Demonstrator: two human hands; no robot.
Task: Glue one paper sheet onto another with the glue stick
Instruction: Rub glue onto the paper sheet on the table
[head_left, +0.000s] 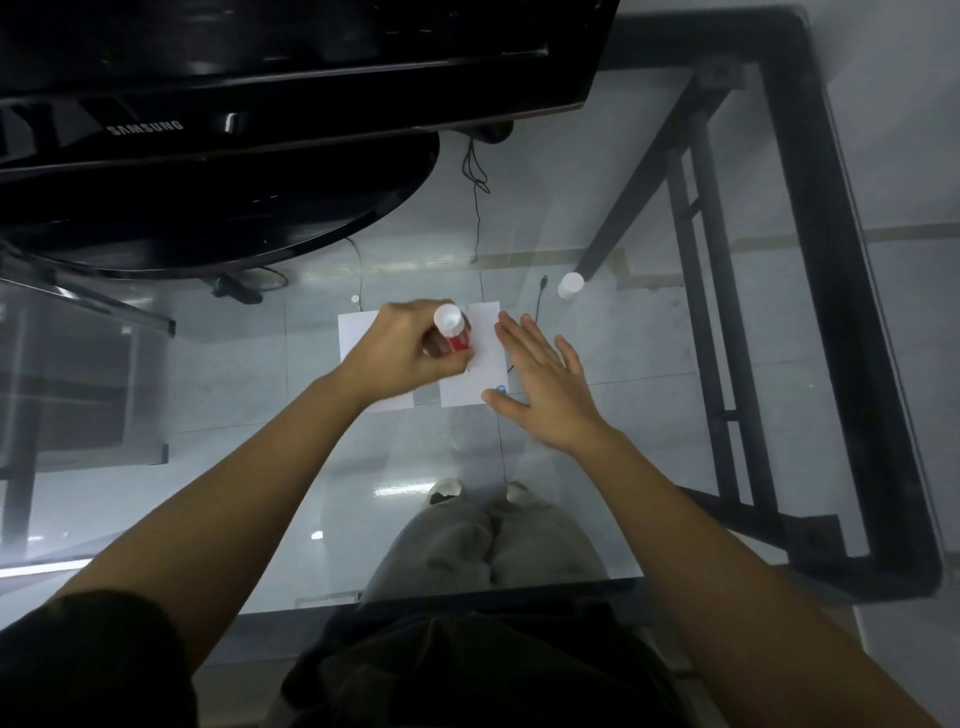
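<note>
Two white paper sheets lie side by side on the glass table: the left sheet (356, 332) is partly under my left hand, the right sheet (475, 382) sits between my hands. My left hand (402, 351) is shut on the glue stick (453, 330), a red tube with a white end pointing up, its lower end down on the right sheet. My right hand (540, 384) lies flat with fingers spread, pressing on the right sheet's right edge. The glue stick's white cap (570, 285) stands apart on the table, beyond my right hand.
A black Samsung monitor (260, 78) with a round base (223, 208) fills the far left of the glass table (649, 364). Thin cables (475, 208) run behind the sheets. The table's black frame (831, 312) borders the right side. My legs show through the glass.
</note>
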